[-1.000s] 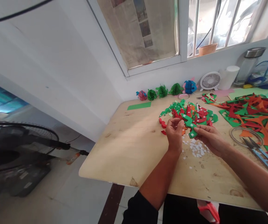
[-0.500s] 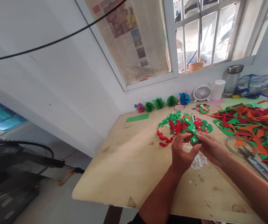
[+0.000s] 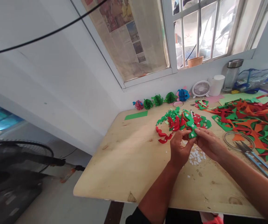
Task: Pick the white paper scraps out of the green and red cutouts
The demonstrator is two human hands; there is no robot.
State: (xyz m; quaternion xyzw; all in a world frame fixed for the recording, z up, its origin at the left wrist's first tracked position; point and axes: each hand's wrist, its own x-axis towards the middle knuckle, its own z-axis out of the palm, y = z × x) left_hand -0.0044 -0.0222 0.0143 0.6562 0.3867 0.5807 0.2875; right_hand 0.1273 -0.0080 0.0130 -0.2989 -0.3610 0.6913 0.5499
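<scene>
Between both hands is a green paper cut-out (image 3: pixel 192 134) with wavy edges and small white squares on it. My left hand (image 3: pixel 180 147) pinches its lower left edge between thumb and fingers. On the other side, my right hand (image 3: pixel 209 143) grips its right edge with the fingertips. Just behind lie red paper cut-outs (image 3: pixel 176 123) and more green ones (image 3: pixel 170 115), some dotted with white squares. Small loose white squares (image 3: pixel 197 156) are scattered on the table below the hands.
A heap of red, orange and green paper scraps (image 3: pixel 252 124) covers the right side. Near it are a ring of tape (image 3: pixel 227 138) and thread snips (image 3: pixel 261 165). Paper ornaments (image 3: pixel 157 100), a small white fan (image 3: pixel 200 89) and a glass bottle (image 3: pixel 233 76) line the wall. The wooden table (image 3: pixel 124 161) ends at left.
The view has shifted slightly, so the table scene sits a little higher. Both hands still hold the green cut-out, and the left thumb has drawn closer in to its lower edge.
</scene>
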